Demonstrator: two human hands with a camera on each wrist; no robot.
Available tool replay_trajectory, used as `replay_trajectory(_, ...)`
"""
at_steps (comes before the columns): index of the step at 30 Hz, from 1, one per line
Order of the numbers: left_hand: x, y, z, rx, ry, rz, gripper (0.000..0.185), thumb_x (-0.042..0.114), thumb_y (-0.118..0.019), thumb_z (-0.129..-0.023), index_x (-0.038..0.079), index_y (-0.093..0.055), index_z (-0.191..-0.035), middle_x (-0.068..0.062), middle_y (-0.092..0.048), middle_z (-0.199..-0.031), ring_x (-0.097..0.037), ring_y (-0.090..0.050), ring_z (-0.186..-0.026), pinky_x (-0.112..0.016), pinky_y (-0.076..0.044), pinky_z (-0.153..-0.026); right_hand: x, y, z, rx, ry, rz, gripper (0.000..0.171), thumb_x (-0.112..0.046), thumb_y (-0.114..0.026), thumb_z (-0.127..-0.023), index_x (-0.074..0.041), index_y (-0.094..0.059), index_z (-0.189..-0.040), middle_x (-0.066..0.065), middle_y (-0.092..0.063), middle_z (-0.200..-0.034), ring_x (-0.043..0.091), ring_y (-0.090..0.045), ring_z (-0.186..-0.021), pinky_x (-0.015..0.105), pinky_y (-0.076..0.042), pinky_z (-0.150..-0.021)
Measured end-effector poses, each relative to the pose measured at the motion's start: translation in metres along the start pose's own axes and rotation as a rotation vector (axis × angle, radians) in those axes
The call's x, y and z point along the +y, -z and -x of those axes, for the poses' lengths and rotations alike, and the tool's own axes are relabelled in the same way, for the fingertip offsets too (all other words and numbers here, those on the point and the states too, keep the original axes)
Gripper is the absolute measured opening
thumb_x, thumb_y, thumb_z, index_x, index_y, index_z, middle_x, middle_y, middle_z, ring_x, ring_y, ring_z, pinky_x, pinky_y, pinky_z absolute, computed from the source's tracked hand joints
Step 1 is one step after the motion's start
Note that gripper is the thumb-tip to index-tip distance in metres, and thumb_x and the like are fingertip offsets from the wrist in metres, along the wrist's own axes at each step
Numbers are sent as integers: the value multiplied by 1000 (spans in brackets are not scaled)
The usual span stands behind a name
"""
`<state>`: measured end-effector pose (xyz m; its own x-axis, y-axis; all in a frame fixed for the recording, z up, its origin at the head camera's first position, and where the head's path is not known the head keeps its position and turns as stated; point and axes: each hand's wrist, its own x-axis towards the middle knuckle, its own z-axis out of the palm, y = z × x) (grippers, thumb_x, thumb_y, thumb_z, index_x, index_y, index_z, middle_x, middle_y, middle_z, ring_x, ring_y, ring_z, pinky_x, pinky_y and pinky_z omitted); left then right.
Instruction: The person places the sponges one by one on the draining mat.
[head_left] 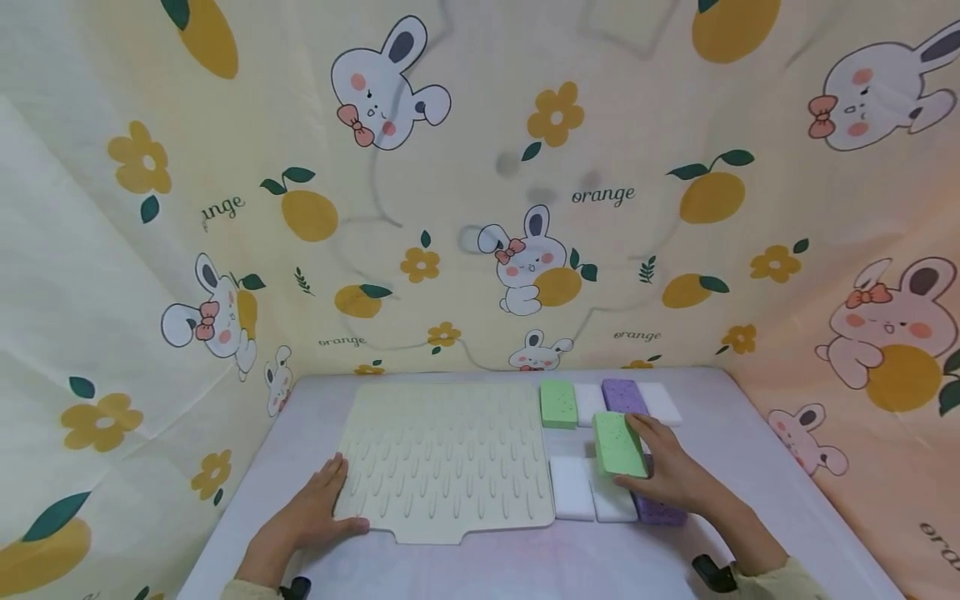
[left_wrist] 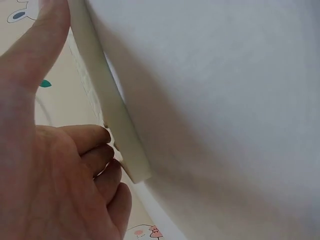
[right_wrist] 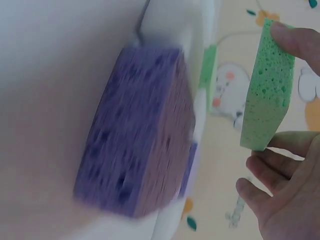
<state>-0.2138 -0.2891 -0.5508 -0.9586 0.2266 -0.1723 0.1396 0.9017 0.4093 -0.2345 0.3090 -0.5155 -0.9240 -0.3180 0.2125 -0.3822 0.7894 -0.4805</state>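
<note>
My right hand (head_left: 671, 475) grasps a green sponge (head_left: 619, 444), lifted clear of the table (head_left: 765, 467) at the lower right of the head view. In the right wrist view that green sponge (right_wrist: 265, 85) sits at the upper right of the frame, my thumb (right_wrist: 300, 40) pressed on its top edge and my other fingers (right_wrist: 267, 172) curled loosely beneath it, so it is pinched between them.

Below and just right of the held sponge lies a purple sponge (head_left: 660, 510), partly hidden under my hand; in the right wrist view the same purple sponge (right_wrist: 135, 135) fills the middle of the frame, blurred. Two white sponges (head_left: 592, 492) lie side by side to its left, just beside the mat. Further back, in the middle right of the head view, a row runs left to right: a second green sponge (head_left: 558, 404), a white sponge (head_left: 588, 402), another purple sponge (head_left: 624, 395) and one more white sponge (head_left: 660, 402).

My left hand (head_left: 315, 517) rests at the lower left corner of the cream mat (head_left: 446, 458), fingers fairly straight on its edge. In the left wrist view my fingertips (left_wrist: 97, 137) touch the mat's rim (left_wrist: 117, 125), holding nothing.

The patterned cloth (head_left: 480, 183) with rabbits and oranges fills the upper frame.
</note>
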Motion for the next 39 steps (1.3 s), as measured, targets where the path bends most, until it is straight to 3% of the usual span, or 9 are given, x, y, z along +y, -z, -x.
replay_trajectory(8,-2,-1,-5,12,-24,-21,130,67,-85,-80,-14,-25,-163,-32,-18,-173,-50,-20,-161,-62,-23,-131,-21,-18,-19,6,63,5,112,-46,-93,-83,12,-35,-160,36,-35,-162,58,-35,-148,75,-42,-114)
replay_trajectory(15,-1,-1,-6,6,-29,-23,130,64,-87,-80,-16,-24,-162,-34,-18,-173,-51,-20,-160,-62,-23,-131,-39,-32,-33,-21,48,4,114,-45,-93,-83,9,-32,-163,33,-33,-166,55,-33,-151,72,-42,-117)
replay_trajectory(31,2,-5,-7,-12,48,3,140,63,-93,-69,-12,-24,-164,-32,-17,-174,-51,-20,-160,-62,-25,-130,-74,-70,-63,-50,91,19,113,-46,-91,-85,8,-31,-164,30,-34,-167,48,-36,-154,63,-46,-118)
replay_trajectory(39,8,-4,-8,-12,36,-16,139,58,-97,-68,-17,-24,-161,-36,-17,-172,-54,-20,-159,-63,-26,-130,-96,-77,-79,-49,101,9,115,-49,-90,-85,8,-30,-165,29,-33,-169,47,-34,-156,62,-43,-121)
